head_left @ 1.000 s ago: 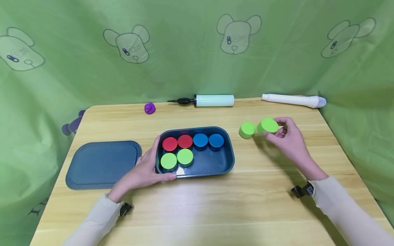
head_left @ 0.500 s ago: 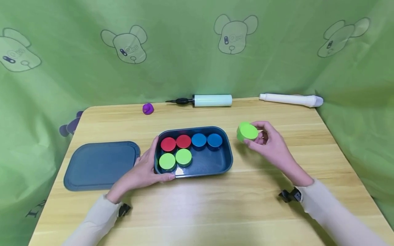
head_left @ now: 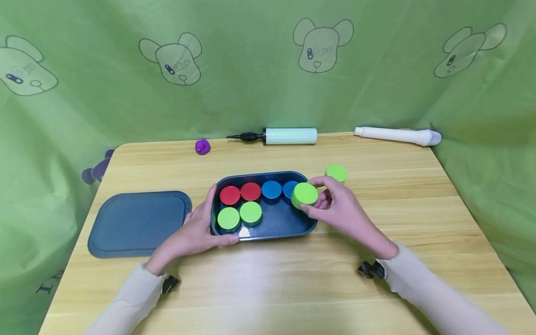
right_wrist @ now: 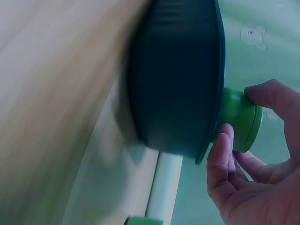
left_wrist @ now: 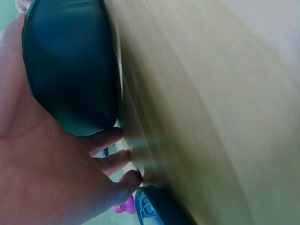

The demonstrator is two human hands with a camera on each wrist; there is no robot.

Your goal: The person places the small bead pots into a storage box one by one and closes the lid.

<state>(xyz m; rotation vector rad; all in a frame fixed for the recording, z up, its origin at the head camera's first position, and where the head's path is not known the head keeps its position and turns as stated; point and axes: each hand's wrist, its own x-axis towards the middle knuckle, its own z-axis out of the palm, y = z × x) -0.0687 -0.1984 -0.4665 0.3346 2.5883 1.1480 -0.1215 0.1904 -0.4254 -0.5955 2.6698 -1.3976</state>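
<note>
A dark blue box stands mid-table with its top uncovered. My left hand holds its left end, thumb along the front wall, fingers round the corner; the left wrist view shows the palm against the box end. My right hand pinches a green lidded round jar over the box's right end, partly hiding a blue jar. In the right wrist view, thumb and fingers grip the green jar by its side, at the rim. Inside are red jars, another blue jar and green jars.
One more green jar stands on the table behind the right hand. A flat dark blue lid lies left of the box. Along the back edge are a purple rubber duck, a hand pump and a white stick-like object.
My right hand has carried the green jar leftward, past the other green jar, to over the box's right end. The left hand keeps its place on the box.
</note>
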